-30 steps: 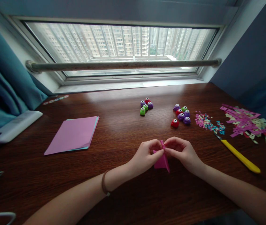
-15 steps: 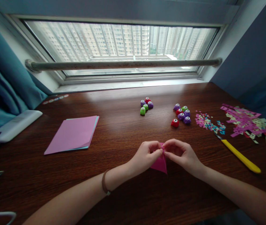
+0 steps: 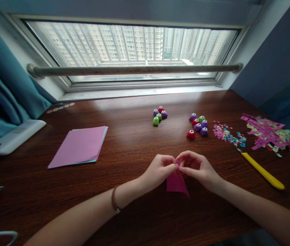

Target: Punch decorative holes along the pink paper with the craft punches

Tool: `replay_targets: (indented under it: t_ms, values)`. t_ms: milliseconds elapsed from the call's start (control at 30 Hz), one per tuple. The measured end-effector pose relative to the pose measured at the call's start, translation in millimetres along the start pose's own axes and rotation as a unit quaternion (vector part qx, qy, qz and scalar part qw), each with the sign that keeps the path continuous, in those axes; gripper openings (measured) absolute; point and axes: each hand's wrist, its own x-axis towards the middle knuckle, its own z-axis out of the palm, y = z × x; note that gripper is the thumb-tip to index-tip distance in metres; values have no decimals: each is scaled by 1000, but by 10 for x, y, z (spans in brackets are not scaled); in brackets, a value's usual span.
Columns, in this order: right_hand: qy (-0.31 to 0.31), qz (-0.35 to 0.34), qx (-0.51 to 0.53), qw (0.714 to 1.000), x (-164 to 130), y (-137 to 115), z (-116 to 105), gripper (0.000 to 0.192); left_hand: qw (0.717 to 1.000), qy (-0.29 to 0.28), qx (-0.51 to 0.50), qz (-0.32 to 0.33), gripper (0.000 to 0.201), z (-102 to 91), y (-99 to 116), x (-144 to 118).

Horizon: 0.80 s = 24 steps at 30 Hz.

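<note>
Left hand and right hand pinch a pink paper (top corner) over the table.

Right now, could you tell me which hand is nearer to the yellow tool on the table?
Right. The right hand pinches the pink paper just left of the yellow tool; the left hand sits farther left, beyond the paper.
</note>
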Motion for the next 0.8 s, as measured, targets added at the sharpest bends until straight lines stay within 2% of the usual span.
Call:
replay_targets:
  t_ms: [433,633,800]
  values:
    - [-15,12,48,999,0,48,-19,26,1000,-9,1,-6,13,5,1,-17]
    - [8,20,90,996,-5,41,-25,29,1000,-6,-25,0,15,24,52,-15]
    - [34,15,73,997,-5,-15,-34,17,999,-12,-46,18,18,11,57,-19]
